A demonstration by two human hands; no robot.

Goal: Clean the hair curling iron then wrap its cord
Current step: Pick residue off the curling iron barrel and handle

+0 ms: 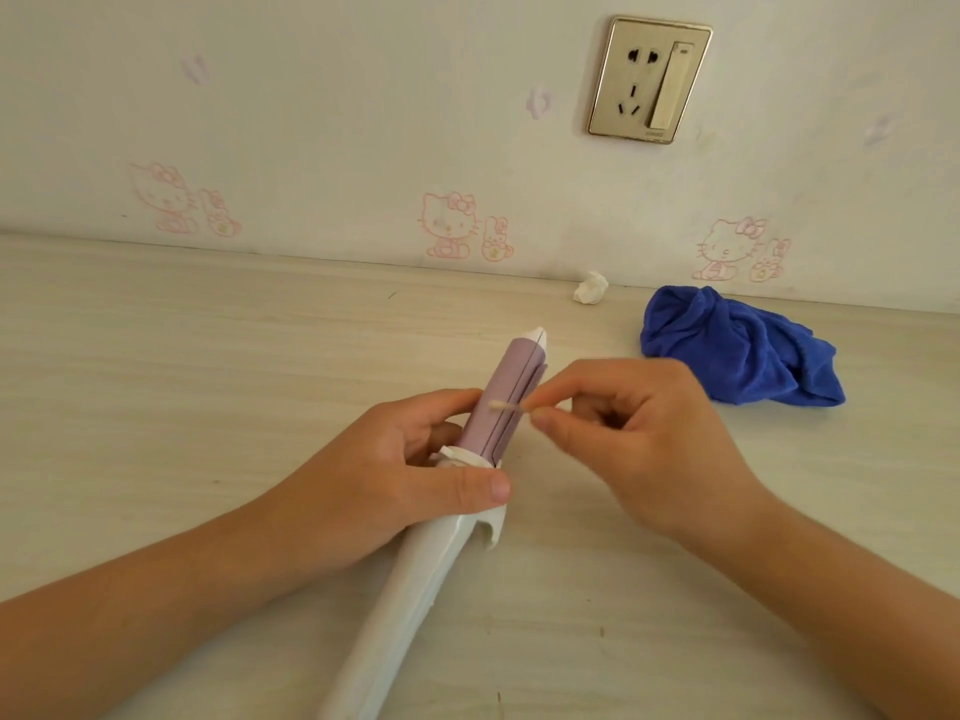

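The curling iron (511,387) has a mauve barrel with a white tip and a long white handle that runs down to the bottom edge of the view. It lies on the pale wooden table (156,387), pointing away from me. My left hand (415,475) grips it where barrel meets handle, thumb across the white collar. My right hand (639,433) pinches a cotton swab (506,406) between thumb and forefinger, its tip resting on the barrel near the dark slit. The cord is out of view.
A crumpled blue cloth (737,350) lies on the table to the right. A small wad of white tissue (590,287) sits by the wall. A gold wall socket with a switch (649,80) is above it.
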